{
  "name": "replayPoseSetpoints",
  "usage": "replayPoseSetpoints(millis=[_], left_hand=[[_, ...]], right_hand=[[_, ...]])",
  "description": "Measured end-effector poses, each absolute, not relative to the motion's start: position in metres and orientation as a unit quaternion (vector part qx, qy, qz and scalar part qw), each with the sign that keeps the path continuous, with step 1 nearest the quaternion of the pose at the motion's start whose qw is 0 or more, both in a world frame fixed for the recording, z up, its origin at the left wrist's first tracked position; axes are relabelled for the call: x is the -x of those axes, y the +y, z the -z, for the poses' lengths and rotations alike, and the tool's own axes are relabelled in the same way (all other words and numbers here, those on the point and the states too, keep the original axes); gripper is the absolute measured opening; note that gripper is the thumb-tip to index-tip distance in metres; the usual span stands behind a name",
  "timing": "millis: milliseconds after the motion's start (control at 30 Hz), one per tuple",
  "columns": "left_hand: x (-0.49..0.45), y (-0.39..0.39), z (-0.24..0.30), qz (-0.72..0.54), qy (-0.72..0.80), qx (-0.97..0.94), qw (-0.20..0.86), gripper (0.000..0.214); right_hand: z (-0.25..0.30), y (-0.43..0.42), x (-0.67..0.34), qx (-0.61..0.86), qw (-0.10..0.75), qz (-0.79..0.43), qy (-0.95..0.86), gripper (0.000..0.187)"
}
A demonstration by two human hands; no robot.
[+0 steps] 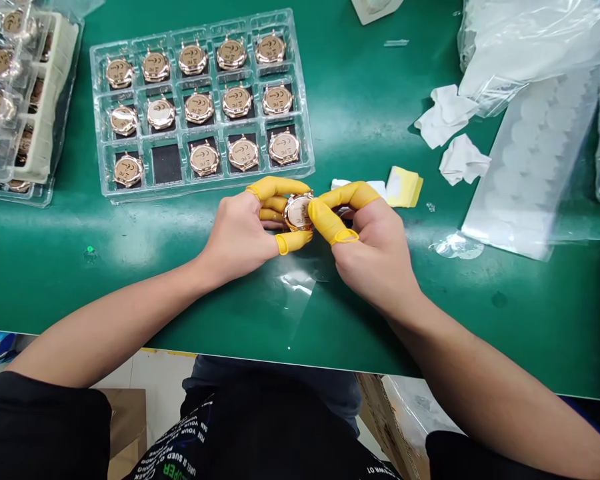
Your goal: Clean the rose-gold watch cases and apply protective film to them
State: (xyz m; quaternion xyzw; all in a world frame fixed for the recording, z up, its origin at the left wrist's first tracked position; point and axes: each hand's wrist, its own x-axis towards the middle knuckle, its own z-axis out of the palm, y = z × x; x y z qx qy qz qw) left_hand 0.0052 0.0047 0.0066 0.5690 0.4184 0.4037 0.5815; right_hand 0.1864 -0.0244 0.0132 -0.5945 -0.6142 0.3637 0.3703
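Observation:
Yellow finger cots cover several fingers on both hands. My left hand (pixel 253 223) is closed round the rim of a rose-gold watch case (pixel 296 211), its engraved back turned up. At the right edge of the case, the thumb and forefinger of my right hand (pixel 367 230) are pinched together; whether something thin is between them is hidden. Just beyond the hands lies a clear plastic tray (pixel 205 190) of similar watch cases, backs up, one compartment showing only its black pad (pixel 167 164).
More trays of watch cases (pixel 50 100) are stacked at the left. Behind my right hand sits a yellow pad (pixel 403 187). Crumpled white wipes (pixel 446 117), a translucent sheet (pixel 525 173) and plastic bags (pixel 540 40) lie to the right. The green table's front edge runs below my forearms.

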Motion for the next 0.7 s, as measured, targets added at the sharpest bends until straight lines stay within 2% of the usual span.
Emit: replayPoseSetpoints(millis=[133,267,300,333,433,467,633,700], left_hand=[[-0.005,0.005,-0.006,-0.407,0.414,-0.565,0.586,0.051],[-0.005,0.005,-0.006,-0.405,0.420,-0.576,0.573,0.050],[-0.005,0.005,-0.006,-0.405,0.420,-0.578,0.570,0.050],[-0.005,0.005,-0.006,-0.407,0.419,-0.580,0.568,0.050],[-0.005,0.005,-0.006,-0.410,0.421,-0.580,0.564,0.051],[-0.005,0.005,-0.006,-0.410,0.422,-0.579,0.564,0.051],[-0.004,0.006,-0.006,-0.403,0.425,-0.580,0.566,0.053],[-0.004,0.007,-0.006,-0.400,0.424,-0.583,0.566,0.052]], right_hand=[[-0.018,-0.021,-0.184,0.590,0.406,-0.361,-0.597,0.018],[-0.034,0.001,-0.211,0.594,0.534,-0.276,-0.534,0.010],[-0.039,0.008,-0.223,0.615,0.523,-0.248,-0.536,0.011],[-0.042,0.015,-0.235,0.653,0.465,-0.225,-0.554,0.017],[-0.047,0.029,-0.265,0.752,0.198,-0.182,-0.602,0.037],[-0.047,0.032,-0.271,0.761,0.150,-0.179,-0.605,0.041],[-0.044,0.036,-0.280,0.803,0.143,-0.203,-0.541,0.043],[-0.045,0.036,-0.280,0.799,0.183,-0.193,-0.540,0.042]])
